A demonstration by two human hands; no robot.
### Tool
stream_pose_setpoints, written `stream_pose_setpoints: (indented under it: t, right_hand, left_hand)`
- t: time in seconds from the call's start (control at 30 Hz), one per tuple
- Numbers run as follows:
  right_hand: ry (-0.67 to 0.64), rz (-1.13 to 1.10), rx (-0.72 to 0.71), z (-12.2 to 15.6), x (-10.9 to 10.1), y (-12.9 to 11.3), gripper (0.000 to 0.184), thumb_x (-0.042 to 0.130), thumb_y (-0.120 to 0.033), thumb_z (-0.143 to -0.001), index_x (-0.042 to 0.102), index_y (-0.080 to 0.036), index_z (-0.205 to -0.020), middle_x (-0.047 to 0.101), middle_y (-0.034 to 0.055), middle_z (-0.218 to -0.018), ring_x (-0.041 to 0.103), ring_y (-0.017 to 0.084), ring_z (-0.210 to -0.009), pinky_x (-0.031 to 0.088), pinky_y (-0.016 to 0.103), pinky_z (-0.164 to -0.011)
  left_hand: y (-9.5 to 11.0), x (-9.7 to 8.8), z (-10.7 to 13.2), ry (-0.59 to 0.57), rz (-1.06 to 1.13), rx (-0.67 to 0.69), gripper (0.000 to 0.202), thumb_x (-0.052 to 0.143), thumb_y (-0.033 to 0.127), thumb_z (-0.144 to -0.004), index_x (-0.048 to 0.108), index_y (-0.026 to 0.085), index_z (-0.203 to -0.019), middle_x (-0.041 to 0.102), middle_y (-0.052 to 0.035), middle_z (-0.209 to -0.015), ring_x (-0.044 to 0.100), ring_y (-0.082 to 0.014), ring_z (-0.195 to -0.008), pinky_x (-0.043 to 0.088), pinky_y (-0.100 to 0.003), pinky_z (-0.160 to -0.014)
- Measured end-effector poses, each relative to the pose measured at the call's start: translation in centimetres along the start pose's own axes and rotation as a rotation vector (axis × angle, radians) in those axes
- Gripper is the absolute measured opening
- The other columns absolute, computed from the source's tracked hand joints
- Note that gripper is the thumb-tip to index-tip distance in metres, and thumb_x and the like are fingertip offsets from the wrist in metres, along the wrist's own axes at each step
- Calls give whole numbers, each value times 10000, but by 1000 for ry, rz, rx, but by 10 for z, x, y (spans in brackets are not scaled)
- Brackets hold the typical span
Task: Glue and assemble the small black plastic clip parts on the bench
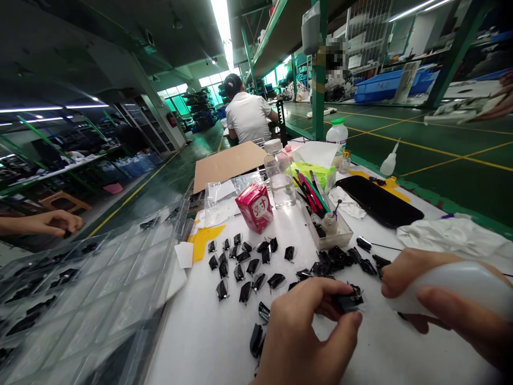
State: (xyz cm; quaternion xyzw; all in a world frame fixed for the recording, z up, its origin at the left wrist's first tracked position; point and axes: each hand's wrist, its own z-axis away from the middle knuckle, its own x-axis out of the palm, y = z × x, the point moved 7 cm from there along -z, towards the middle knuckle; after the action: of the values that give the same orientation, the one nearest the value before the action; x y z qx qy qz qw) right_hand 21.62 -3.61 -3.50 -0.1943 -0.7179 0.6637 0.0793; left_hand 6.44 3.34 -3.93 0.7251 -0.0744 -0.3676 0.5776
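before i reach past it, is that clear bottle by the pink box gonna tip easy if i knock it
Probably yes: the clear plastic bottle looks tall and narrow, so a side knock could tip it. The liquid sits low inside, which likely steadies it a little. Its smooth wall may feel slippery, but it seems unlikely to shatter if it falls.

Black part in my left hand: partly behind fingers, shape unclear. White plastic bottle in my right hand: cut off by right edge. Co-worker's hand: arm cut off by left edge.
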Motion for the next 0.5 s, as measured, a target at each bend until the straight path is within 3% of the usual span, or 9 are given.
stream_pose_setpoints:
  t: [0.13, 0.33, 0.5]
  right_hand:
    - [-10, -2, -75, -2, -2, 0, 501, 613, -693, -796, 690, -248, -580, 526, 17, -524, 475, 150, -437, 398, 300, -450]
    - [-102, 98, -366, -5, -8, 1, 331, 576, -595, -904, 725, -326, -783, 556, -32, -517, 526, 136, -378, 427, 256, -387]
    - [-102, 157, -428, -6, -8, -5, 300, 550, -585, -930, 702, -356, -810, 561, -51, -503, 542, 133, -382, 452, 233, -385]
  left_hand:
    - [-2, 0, 0, 3, -4, -12, 200, 748, 162, -741, 803, 157, -933, 765, -45, -735, 702, -180, -648, 573, -254, -693]
    - [-3, 2, 2, 36, 15, 72, 252, 699, 101, -719, 793, 160, -946, 768, -25, -754, 706, -145, -656, 571, -207, -698]
    - [-4, 2, 2, 42, -9, 95, 255, 688, 99, -719, 789, 159, -945, 764, -15, -752, 703, -130, -650, 570, -187, -703]
